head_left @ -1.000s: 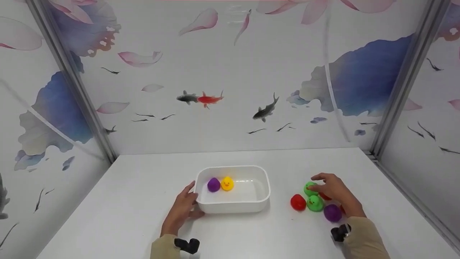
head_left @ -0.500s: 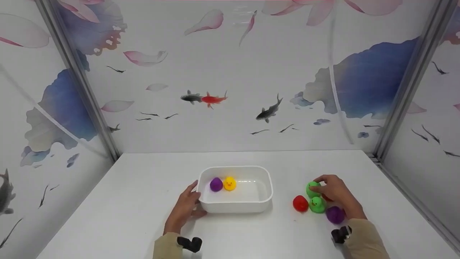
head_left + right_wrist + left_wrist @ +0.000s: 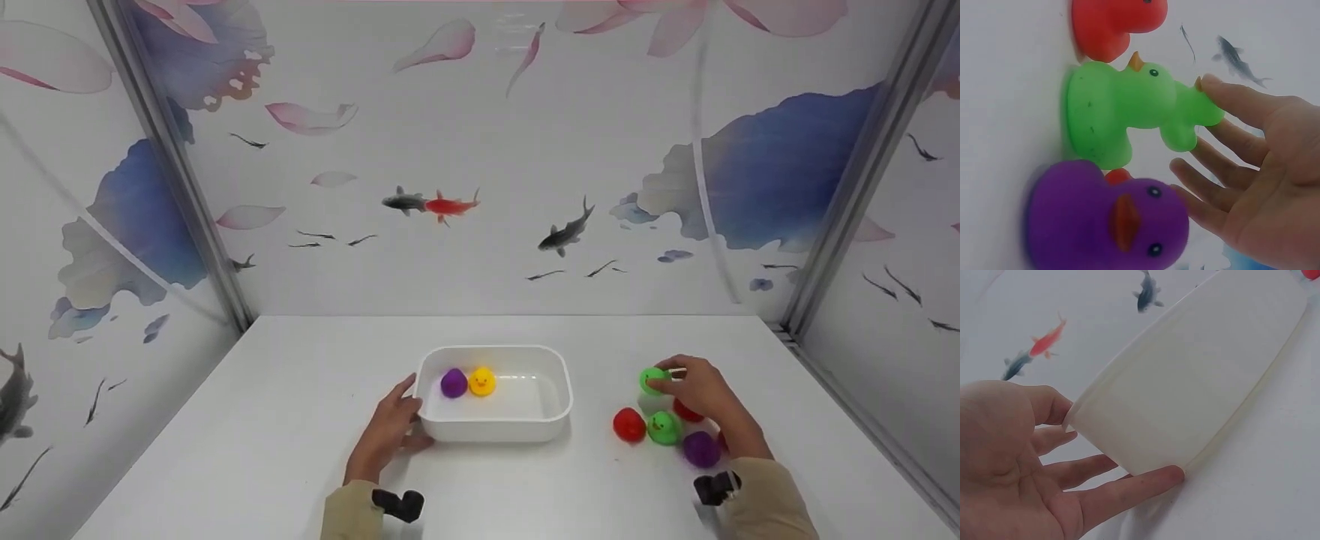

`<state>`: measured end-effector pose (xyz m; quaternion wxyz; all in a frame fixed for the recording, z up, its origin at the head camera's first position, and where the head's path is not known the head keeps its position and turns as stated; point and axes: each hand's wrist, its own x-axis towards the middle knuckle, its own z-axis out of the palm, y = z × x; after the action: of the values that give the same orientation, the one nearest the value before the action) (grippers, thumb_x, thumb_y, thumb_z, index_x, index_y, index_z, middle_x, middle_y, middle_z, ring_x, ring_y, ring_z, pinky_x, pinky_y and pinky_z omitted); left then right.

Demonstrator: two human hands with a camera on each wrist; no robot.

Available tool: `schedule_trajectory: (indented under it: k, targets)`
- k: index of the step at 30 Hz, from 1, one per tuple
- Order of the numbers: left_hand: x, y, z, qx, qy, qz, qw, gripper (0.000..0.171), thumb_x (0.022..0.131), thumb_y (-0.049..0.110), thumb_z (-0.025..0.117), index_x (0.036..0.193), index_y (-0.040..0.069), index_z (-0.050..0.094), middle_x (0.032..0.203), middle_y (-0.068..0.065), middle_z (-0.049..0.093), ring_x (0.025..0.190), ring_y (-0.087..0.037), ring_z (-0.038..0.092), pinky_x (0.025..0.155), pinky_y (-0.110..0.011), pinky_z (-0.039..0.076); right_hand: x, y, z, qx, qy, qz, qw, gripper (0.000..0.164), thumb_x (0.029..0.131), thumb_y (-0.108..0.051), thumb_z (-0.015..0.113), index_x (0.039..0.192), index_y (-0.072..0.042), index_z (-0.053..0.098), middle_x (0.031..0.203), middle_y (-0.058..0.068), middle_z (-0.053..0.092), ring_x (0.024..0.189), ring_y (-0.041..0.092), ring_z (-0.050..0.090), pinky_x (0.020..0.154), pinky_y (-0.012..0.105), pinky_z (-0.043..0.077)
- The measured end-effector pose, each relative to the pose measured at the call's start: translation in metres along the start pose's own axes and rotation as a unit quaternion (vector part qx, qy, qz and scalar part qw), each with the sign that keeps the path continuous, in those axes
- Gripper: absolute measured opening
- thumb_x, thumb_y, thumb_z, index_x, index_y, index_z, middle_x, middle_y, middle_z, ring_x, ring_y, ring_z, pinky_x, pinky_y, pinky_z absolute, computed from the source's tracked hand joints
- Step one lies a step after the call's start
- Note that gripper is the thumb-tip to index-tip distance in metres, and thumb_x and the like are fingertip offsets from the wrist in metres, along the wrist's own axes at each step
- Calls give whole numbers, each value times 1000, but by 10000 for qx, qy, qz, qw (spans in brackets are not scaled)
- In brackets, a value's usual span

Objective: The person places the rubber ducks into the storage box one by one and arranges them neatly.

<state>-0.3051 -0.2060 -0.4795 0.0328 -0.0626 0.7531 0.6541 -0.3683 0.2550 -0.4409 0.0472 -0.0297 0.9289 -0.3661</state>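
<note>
Between thumb and fingers, my right hand (image 3: 701,386) pinches a green rubber duck (image 3: 652,380) at the right. It hangs just above the table, and the right wrist view shows it small behind a second green duck (image 3: 1148,101). Around it stand a red duck (image 3: 628,425), a purple duck (image 3: 701,449) and, partly under the hand, another red duck (image 3: 687,409). My left hand (image 3: 385,431) grips the left end of a white plastic box (image 3: 495,431); in the left wrist view its digits (image 3: 1145,489) touch the rim and lower corner. A purple duck (image 3: 454,382) and a yellow duck (image 3: 482,381) sit inside the box's left half.
The white table (image 3: 337,352) ends at a back wall (image 3: 450,285) printed with fish and petals. Side panels meet it at metal posts (image 3: 844,187). A further red duck (image 3: 723,441) is mostly hidden behind my right wrist.
My right hand has closed on the far green duck and raised it a little off the table. The left hand keeps its place on the box. The head view has shifted slightly.
</note>
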Motion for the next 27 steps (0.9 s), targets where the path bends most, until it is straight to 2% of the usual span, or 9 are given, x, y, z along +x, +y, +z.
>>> schedule_trajectory:
  k: [6,12,20,27]
  targets:
    - [-2,-2,-1,10,-24,50,10000,60,105,19,41,161,13,20,154,-31,39,135,-48,48,87,-47,62,4,-21,-6,11,-116,-264,9996,55,94,-36,69,136,-3,55,147,29,45,135,49,47,109,59,47]
    - [-1,0,-1,-10,-67,105,9999,60,105,19,40,161,12,20,154,-31,39,135,-48,49,87,-47,63,12,-49,-17,65,-338,-686,9970,47,95,-28,68,133,-2,59,139,26,55,125,44,59,104,56,52]
    - [0,-1,-1,-14,-89,113,9999,60,105,18,40,161,12,20,153,-31,40,135,-47,50,88,-47,62,22,-81,-11,248,-479,-478,9974,52,94,-28,69,137,-3,56,140,23,56,122,41,61,105,51,53]
    - [0,-1,1,104,-12,-11,9999,61,104,20,41,161,14,20,154,-29,40,136,-47,49,87,-44,63,28,-99,-2,208,-722,-666,9949,44,93,-23,71,132,-4,61,134,20,61,123,38,62,108,54,51]
